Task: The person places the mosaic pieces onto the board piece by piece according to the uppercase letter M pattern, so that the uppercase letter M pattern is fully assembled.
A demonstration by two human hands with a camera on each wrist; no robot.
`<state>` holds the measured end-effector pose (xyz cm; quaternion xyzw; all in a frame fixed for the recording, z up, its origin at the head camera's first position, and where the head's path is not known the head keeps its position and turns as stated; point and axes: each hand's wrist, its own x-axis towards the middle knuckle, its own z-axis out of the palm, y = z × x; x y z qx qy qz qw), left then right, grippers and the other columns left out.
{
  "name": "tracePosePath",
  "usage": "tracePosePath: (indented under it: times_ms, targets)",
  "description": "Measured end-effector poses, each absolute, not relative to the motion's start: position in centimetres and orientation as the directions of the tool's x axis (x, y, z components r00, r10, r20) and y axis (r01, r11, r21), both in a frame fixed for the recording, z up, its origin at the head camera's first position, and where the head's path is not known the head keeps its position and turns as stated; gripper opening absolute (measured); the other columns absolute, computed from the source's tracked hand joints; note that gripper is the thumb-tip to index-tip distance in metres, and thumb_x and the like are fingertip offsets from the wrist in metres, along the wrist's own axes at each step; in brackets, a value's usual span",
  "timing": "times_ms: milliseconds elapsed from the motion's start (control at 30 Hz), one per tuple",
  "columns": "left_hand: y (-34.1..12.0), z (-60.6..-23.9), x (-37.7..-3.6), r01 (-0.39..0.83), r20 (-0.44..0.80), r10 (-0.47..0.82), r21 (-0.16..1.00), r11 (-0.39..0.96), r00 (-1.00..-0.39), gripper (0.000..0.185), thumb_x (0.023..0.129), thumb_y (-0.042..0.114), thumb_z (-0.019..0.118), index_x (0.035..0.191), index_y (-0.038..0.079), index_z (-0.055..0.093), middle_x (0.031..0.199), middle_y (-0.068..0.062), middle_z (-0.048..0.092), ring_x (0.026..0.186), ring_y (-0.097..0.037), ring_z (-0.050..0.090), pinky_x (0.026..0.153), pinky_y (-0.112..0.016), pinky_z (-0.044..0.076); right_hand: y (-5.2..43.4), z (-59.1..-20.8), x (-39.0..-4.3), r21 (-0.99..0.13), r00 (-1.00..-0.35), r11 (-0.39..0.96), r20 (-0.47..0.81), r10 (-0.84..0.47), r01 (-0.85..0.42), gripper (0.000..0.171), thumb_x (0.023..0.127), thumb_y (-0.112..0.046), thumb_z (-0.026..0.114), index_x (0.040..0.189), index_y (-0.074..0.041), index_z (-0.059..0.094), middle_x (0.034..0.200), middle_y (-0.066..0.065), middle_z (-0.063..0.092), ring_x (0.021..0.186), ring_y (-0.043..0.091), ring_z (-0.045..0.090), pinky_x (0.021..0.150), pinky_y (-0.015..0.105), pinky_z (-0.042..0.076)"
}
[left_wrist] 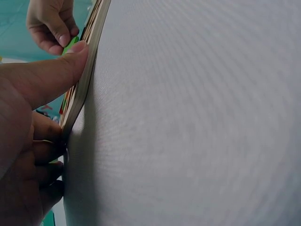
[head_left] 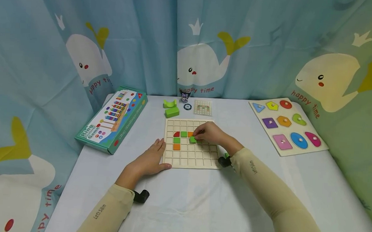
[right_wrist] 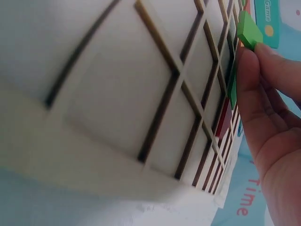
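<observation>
On a white-covered tabletop, a person's left hand lies flat at the near-left corner of a wooden grid board, fingers straight, thumb pressed against the board's edge and steadying it without gripping anything. Just beyond, over the middle of the grid, the right hand curls its fingertips around a small green block, pinching it by its side faces and holding it tilted above a cell, not yet seated. The block looks like painted wood: light, rigid, smooth enough to slip from a loose pinch, and unlikely to break if it drops. Its short opposite edges seem the sensible place to hold, leaving the underside free to drop into a square. Already lying in cells just left of the hand are a red piece, two green squares and two orange ones. Farther back sit two loose green blocks, a pattern card and a small round token. A boxed ring game lies at far left and a shape puzzle board at far right, before a whale-print curtain.
</observation>
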<state>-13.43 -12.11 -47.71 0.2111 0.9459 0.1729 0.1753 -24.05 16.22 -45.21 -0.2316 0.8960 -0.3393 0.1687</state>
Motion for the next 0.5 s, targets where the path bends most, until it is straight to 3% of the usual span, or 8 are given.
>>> tracePosePath:
  times_ms: [300, 500]
  targets:
    - [-12.09, -48.0, -13.48, 0.344, -0.255, 0.459, 0.39, 0.854, -0.851, 0.098, 0.095, 0.053, 0.064, 0.158, -0.005, 0.017, 0.167, -0.017, 0.01, 0.154, -0.032, 0.005, 0.121, -0.044, 0.018, 15.32, -45.35, -23.87, -0.652, -0.841, 0.689, -0.144, -0.522, -0.316, 0.005, 0.091, -0.01, 0.076, 0.094, -0.008, 0.079, 0.093, -0.001, 0.074, 0.085, 0.015, 0.066, 0.081, 0.035, 0.054]
    - [-12.11, -48.0, -13.52, 0.338, -0.258, 0.454, 0.389, 0.857, -0.853, 0.098, 0.095, 0.054, 0.064, 0.158, -0.004, 0.017, 0.167, -0.017, 0.01, 0.154, -0.031, 0.004, 0.121, -0.044, 0.018, 15.1, -45.51, -23.92, -0.619, -0.839, 0.703, -0.128, -0.528, -0.349, 0.005, 0.091, -0.013, 0.077, 0.094, -0.01, 0.08, 0.094, -0.003, 0.075, 0.092, 0.016, 0.066, 0.086, 0.036, 0.053]
